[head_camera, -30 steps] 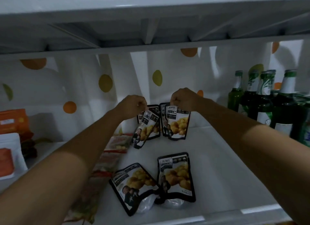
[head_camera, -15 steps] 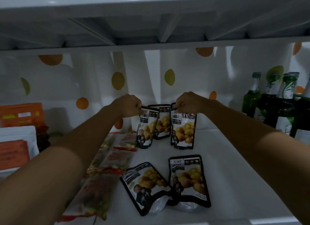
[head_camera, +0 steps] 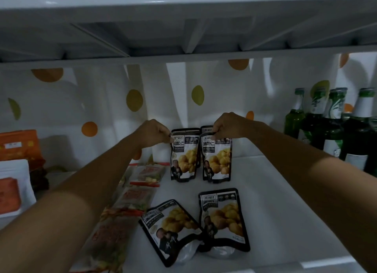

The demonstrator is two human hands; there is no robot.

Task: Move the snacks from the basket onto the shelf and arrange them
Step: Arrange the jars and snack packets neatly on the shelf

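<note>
On shelf (head_camera: pixel 275 201), flat pouches (head_camera: pixel 222 219) lie nr the front edge; left upright pouch (head_camera: pixel 183 160) & right upright pouch (head_camera: pixel 217 160) stand side by side nr the back edge. The left hand (head_camera: pixel 155 133) pinches the first's top, right hand (head_camera: pixel 228 126) the second's. Step: prob. squaring the pair; next needs a gentle release so neither tips.

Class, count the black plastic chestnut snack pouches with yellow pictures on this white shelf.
6. Two flat pouches lie in front. The left hand and right hand each pinch an upright pouch. Two rear pouches peek behind. Others may be hidden.
</note>
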